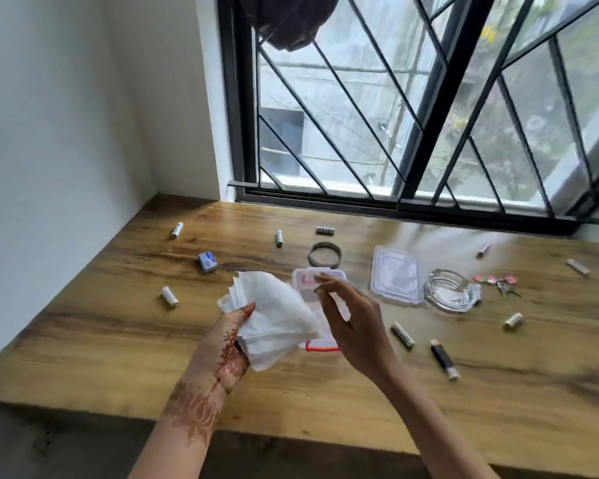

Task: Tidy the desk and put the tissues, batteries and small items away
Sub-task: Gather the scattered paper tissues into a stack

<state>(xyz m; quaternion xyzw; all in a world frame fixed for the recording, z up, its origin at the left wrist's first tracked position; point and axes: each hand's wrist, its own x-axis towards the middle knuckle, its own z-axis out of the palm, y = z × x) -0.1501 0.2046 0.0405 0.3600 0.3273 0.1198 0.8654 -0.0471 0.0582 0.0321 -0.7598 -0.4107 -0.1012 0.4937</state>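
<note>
My left hand [223, 344] grips a stack of white tissues [274, 316] above the wooden desk [118, 340]. My right hand [350, 319] hovers just right of the stack, fingers apart, holding nothing. Behind both hands sits a clear plastic box [303, 281] with an orange clip, mostly hidden. Its clear lid [396, 280] lies to the right. Several batteries are scattered about, such as one battery [170, 296] at the left and another battery [402, 335] near my right wrist.
A glass ashtray [448, 294] stands right of the lid, with keys [498, 283] beyond it. A grey ring [324, 254], a small blue-white box [208, 262] and a black lighter [444, 359] lie on the desk. A barred window [412, 115] runs along the back.
</note>
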